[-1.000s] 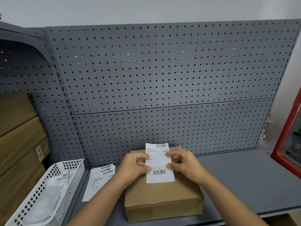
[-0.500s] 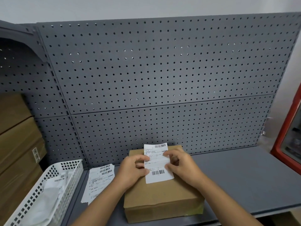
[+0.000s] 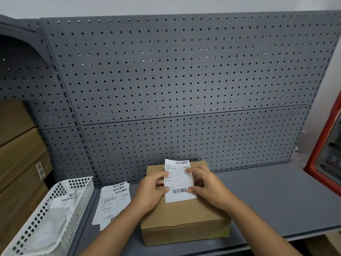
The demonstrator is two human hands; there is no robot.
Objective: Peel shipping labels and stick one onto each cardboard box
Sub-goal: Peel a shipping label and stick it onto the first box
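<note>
Both hands hold a white rectangular shipping label (image 3: 180,181) just over the brown cardboard box (image 3: 184,218) on the grey worktop (image 3: 267,200): the left hand (image 3: 150,191) pinches its left edge, the right hand (image 3: 208,185) its right edge. More labels (image 3: 112,202) lie left, beside a white plastic basket (image 3: 79,196).

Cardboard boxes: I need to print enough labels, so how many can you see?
5, roughly: one box on the shelf in front, and what look like four in a stack at the left edge. Its seams are unclear, and more may lie out of frame.
</note>
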